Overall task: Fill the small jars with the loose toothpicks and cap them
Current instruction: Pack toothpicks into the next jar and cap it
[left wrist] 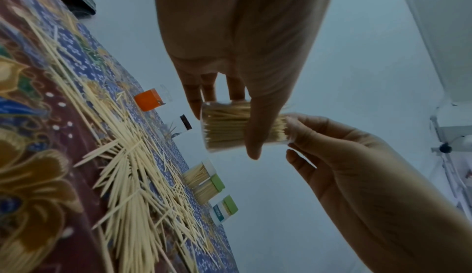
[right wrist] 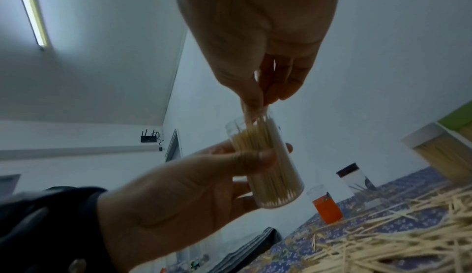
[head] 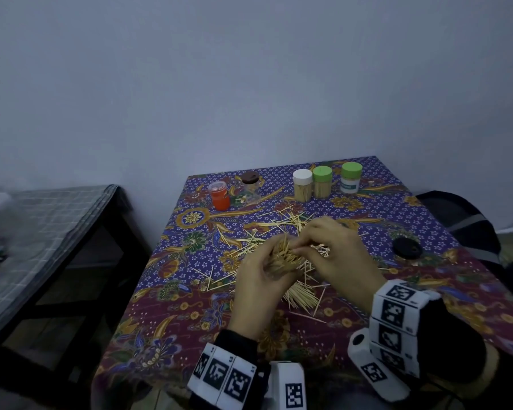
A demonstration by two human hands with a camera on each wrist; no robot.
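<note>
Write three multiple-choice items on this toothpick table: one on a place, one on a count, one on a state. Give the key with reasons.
1. Where does the loose black lid lie?
A. right of the hands
B. beside the orange jar
C. on the held jar

2. How many green-capped jars stand at the table's far edge?
A. one
B. two
C. four

3. The clear jar in the left hand is:
A. capped
B. empty
C. open, packed with toothpicks

Key: A, it rests on the cloth off to the right; B, two green caps show; C, the right hand pinches sticks at its uncapped mouth.
</note>
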